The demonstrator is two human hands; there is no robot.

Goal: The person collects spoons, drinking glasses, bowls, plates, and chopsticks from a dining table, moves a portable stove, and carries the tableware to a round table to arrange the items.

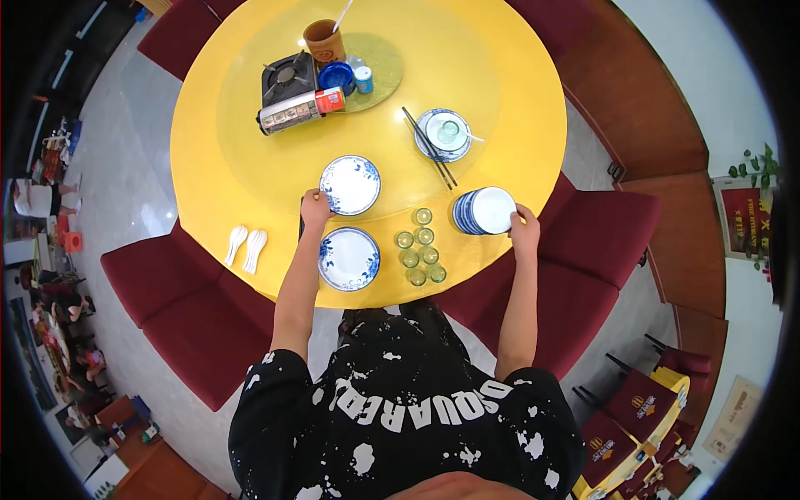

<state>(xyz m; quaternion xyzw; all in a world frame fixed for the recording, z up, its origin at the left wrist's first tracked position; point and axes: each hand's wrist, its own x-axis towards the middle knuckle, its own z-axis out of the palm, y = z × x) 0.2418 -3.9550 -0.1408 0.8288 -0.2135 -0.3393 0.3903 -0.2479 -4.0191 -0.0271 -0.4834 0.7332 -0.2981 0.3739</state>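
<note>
My left hand is closed on the near-left rim of a white plate with blue floral edging. A short dark strip shows under that wrist, too hidden to name. Closer to me lies a stack of similar plates; its count is unclear. My right hand pinches the right edge of a stack of small blue-and-white dishes. Between the hands stand several small green-tinted glasses. White spoons lie in two piles at the left table edge.
The round yellow table carries a glass turntable with a portable gas stove, brown chopstick holder and blue ashtray-like dish. One place setting has black chopsticks beside it. Maroon chairs stand close around.
</note>
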